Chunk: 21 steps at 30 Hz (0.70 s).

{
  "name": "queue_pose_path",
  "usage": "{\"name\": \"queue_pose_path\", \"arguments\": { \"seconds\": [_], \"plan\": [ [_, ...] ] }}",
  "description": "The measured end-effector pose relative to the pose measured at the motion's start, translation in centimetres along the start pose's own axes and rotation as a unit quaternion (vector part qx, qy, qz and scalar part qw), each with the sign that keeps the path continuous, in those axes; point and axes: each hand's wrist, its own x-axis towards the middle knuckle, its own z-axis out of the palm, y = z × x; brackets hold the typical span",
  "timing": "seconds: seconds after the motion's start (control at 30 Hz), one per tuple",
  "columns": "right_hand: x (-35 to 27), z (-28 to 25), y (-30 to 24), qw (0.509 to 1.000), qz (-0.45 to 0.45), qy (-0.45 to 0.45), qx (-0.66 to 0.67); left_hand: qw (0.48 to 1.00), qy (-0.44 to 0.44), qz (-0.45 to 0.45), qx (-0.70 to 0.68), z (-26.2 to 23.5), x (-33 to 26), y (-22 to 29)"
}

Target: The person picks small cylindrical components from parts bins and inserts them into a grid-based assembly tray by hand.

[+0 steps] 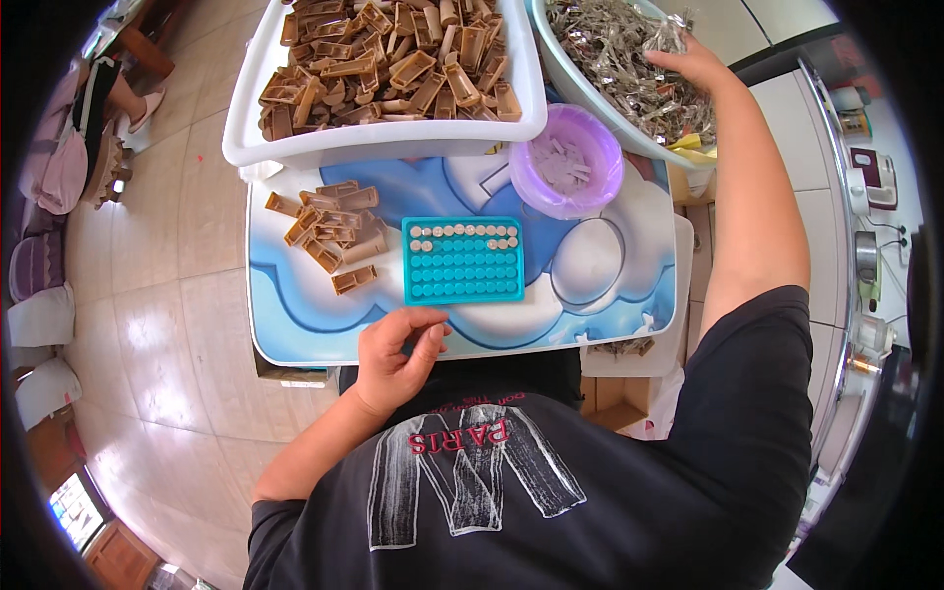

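Note:
My left hand (398, 359) is at the table's near edge, fingers loosely curled, with nothing showing in them. Just beyond it lies a teal tray (464, 302) with rows of round cavities. Small pale round pieces (460, 231) fill its far row and both ends of the second row. My right hand (694, 65) reaches into a light-blue basin (590, 87) at the far right. Its fingers close on a clump of small clear-and-silver pieces (668, 37), partly hidden by the hand. More such pieces (615, 59) fill the basin.
A white tub (383, 138) heaped with brown plastic casings (393, 64) stands at the back. More brown casings (329, 231) lie left of the tray. A purple-lined bowl (521, 182) holds whitish pieces. Another person's leg (126, 98) shows at far left.

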Motion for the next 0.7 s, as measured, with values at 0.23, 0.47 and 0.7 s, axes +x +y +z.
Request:
{"name": "queue_pose_path", "arguments": {
  "seconds": [0.23,0.47,0.7],
  "plan": [
    [4.4,-4.6,2.8,0.98,-0.068,-0.001,-0.188,1.0,-0.013,0.021,0.017,0.1,0.5,0.1],
    [-0.3,-8.2,-3.5,0.985,-0.076,0.142,-0.059,0.999,-0.029,0.018,0.02,-0.1,0.2,-0.2],
    [-0.4,-14.1,-6.8,0.958,-0.165,0.235,-0.02,1.0,0.001,0.03,-0.001,0.3,0.2,-0.4]
  ]
}}
